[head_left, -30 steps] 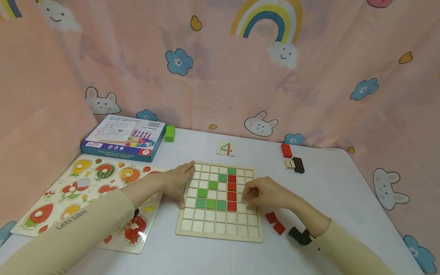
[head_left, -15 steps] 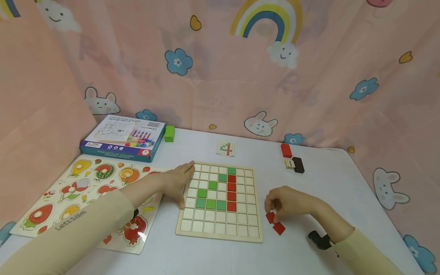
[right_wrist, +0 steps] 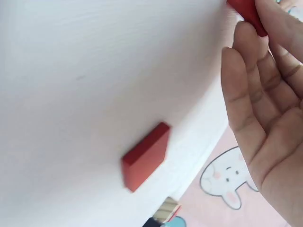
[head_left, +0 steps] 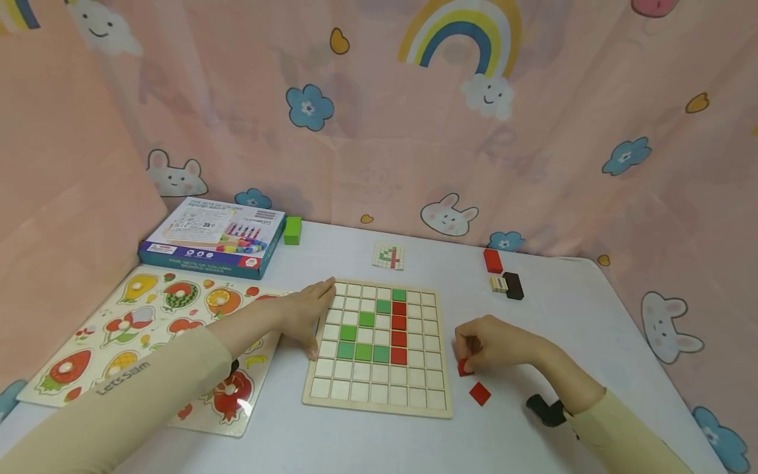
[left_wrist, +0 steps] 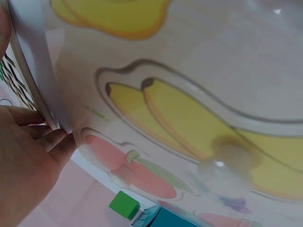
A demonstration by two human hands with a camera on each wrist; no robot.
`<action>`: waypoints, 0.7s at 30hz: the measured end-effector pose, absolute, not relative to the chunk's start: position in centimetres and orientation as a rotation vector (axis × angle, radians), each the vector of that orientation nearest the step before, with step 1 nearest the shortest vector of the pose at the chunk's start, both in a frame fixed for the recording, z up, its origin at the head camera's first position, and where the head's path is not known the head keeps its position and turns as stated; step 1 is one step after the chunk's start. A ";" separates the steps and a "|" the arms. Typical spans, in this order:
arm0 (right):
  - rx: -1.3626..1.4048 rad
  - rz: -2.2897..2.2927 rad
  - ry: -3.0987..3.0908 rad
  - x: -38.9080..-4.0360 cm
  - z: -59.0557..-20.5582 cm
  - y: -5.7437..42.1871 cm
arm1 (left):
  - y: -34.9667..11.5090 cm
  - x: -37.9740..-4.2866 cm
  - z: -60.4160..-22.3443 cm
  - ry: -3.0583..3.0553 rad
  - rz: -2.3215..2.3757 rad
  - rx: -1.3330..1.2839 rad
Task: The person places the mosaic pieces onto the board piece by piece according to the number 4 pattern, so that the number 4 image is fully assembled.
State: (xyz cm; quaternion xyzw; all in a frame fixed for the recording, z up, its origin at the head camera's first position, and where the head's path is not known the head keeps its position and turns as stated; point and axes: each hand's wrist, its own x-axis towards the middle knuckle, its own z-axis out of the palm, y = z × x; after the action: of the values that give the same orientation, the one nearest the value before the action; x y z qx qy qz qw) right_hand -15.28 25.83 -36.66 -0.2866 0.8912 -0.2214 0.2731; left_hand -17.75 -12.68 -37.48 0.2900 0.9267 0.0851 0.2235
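Observation:
A wooden grid board (head_left: 379, 409) bears green tiles and a column of red tiles. My left hand (head_left: 301, 317) rests along its left edge, fingers extended; the left wrist view shows the same hand (left_wrist: 28, 161) with its fingertips at that edge. To the right of the board, my right hand (head_left: 497, 345) pinches a red tile (head_left: 464, 367) between thumb and fingers. That red tile (right_wrist: 247, 13) sits at the top of the right wrist view, partly covered by the thumb. Another red tile (head_left: 480, 394) lies flat on the white table just nearer to me.
A fruit puzzle board (head_left: 227, 421) lies left of the grid, below a flat box (head_left: 207, 240). A green block (head_left: 293, 231) stands beside the box. A small pattern card (head_left: 389, 255) lies behind the grid. Back right are a red block (head_left: 493, 260), a dark block (head_left: 514, 286) and a striped block (head_left: 499, 284).
My right hand has moved from over the grid's right side to the loose red tiles, where it now pinches one and has shifted it slightly. The left hand stays put.

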 end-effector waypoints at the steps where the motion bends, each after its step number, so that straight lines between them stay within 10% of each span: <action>1: -0.765 -0.605 2.406 -15.4 -36.5 25.7 | -12.7 -17.8 -37.5 2.559 0.233 0.803; 21: -0.764 -0.941 2.320 -13.8 -37.2 18.4 | -12.8 -17.8 -37.6 2.560 0.239 0.813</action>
State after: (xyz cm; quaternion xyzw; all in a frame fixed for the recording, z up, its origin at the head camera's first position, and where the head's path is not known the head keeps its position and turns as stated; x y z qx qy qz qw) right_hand -13.84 18.40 -37.23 -0.2821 0.8560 -0.3474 0.2589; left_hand -17.75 -12.78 -37.55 0.2941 0.9260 0.0865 0.2205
